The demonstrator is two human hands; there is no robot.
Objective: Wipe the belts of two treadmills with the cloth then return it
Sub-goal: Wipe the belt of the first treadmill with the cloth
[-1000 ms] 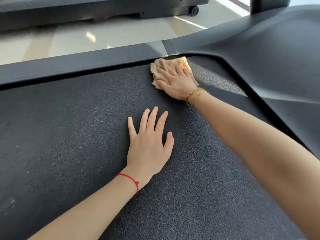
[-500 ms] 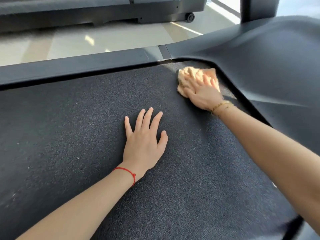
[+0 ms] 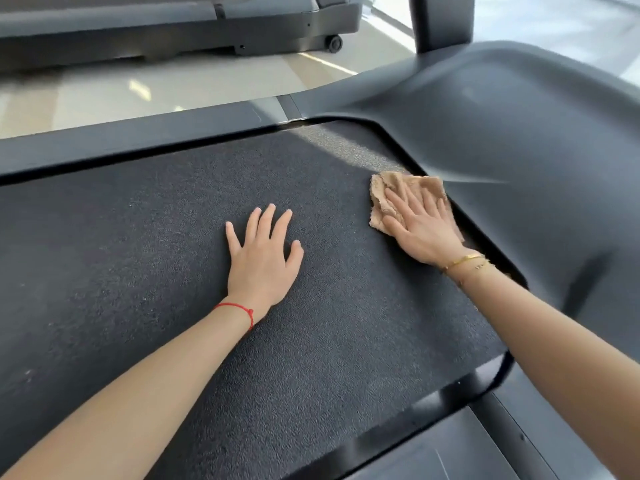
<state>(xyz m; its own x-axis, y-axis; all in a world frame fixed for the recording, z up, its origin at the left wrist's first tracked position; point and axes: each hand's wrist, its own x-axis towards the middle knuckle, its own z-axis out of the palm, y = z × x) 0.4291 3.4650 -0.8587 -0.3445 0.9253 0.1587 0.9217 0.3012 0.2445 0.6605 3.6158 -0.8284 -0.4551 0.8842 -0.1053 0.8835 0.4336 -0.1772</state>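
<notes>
A dark textured treadmill belt (image 3: 145, 258) fills most of the head view. My right hand (image 3: 420, 230) lies flat with straight fingers on a tan cloth (image 3: 398, 188), pressing it onto the belt close to the motor hood's edge. My left hand (image 3: 263, 261) rests flat on the middle of the belt, fingers spread, holding nothing. A second treadmill (image 3: 173, 26) stands across the floor at the top of the view.
The grey motor hood (image 3: 519, 150) rises on the right, with an upright post (image 3: 440, 19) behind it. A dark side rail (image 3: 138, 133) borders the belt's far edge, another rail (image 3: 433, 403) the near edge. Pale shiny floor (image 3: 173, 88) separates the two machines.
My right hand has slid the cloth along the hood's edge, from the belt's far corner toward me. My left hand stays planted on the belt.
</notes>
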